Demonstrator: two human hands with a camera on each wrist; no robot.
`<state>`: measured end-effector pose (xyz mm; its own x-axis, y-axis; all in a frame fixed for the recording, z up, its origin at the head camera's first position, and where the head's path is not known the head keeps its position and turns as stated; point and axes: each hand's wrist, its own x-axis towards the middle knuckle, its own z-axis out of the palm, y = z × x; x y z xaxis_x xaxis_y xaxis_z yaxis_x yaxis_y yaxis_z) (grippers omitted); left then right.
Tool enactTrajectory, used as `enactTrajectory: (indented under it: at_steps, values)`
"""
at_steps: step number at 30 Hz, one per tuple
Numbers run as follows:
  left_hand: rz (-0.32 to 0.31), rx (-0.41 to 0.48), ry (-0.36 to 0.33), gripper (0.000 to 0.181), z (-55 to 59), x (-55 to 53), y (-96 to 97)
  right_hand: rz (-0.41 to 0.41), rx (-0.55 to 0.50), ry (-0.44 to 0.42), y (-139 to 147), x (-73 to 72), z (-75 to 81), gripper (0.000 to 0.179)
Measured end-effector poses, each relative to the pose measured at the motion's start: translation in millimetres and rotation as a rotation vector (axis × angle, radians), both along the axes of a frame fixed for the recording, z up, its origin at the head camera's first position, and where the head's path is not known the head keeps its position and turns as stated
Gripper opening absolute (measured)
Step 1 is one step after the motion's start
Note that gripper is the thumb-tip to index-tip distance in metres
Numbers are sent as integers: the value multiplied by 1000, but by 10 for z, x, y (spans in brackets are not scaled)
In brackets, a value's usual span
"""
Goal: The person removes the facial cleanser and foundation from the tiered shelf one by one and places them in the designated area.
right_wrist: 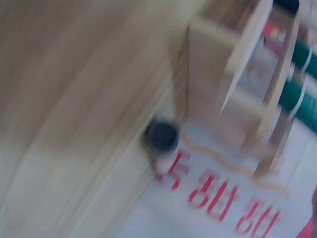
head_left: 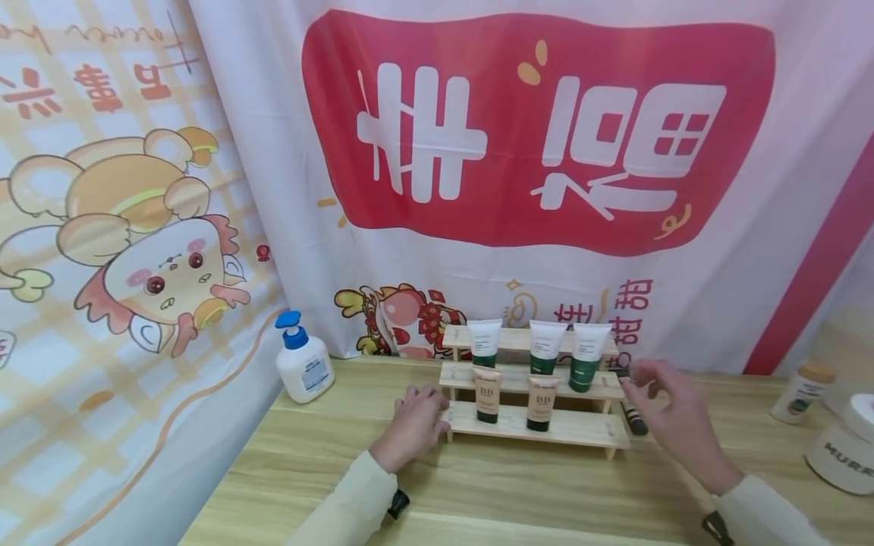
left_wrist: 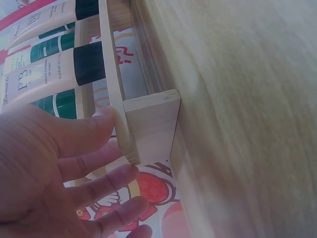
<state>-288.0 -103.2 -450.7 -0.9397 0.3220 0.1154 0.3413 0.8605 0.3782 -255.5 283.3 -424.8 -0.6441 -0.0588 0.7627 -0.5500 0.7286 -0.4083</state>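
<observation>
A three-step wooden rack (head_left: 539, 431) stands on the table. Its front step carries two beige BB cream tubes (head_left: 488, 394), caps down; three white and green tubes (head_left: 589, 356) stand on the steps behind. My left hand (head_left: 413, 425) is at the rack's left end. In the left wrist view its thumb touches the front step's edge, with the other fingers extended beside the end. My right hand (head_left: 672, 413) hovers off the right end, fingers loosely bent and holding nothing. Beside that end, close below it, is a small dark-capped tube (right_wrist: 163, 139), blurred in the right wrist view.
A white pump bottle (head_left: 305, 369) with a blue top stands at the back left. On the right are a white bottle with a tan cap (head_left: 802, 392) and a white lidded jar (head_left: 843, 451). Printed cloth (head_left: 539, 265) hangs behind the table.
</observation>
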Motion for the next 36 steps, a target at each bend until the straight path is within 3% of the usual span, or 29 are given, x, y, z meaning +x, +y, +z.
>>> enactTrajectory:
  at_steps: [3,9,14,20,27,36]
  values:
    - [10,-3,-6,34,10,-3,9,111,19,46,-218,50,-8,39]
    - [17,0,-21,35,-1,-21,16,259,48,-12,-588,19,-47,58]
    - [18,9,-23,36,-30,-46,10,258,64,-25,-742,-50,-139,64]
    - [20,13,-17,36,-57,-73,-5,240,45,-53,-836,-83,-200,57]
    - [22,18,-15,36,-46,-66,-11,147,8,-129,-940,-85,-233,56]
    - [34,32,-34,36,-49,-30,-23,142,-13,-105,-1001,-22,-233,53]
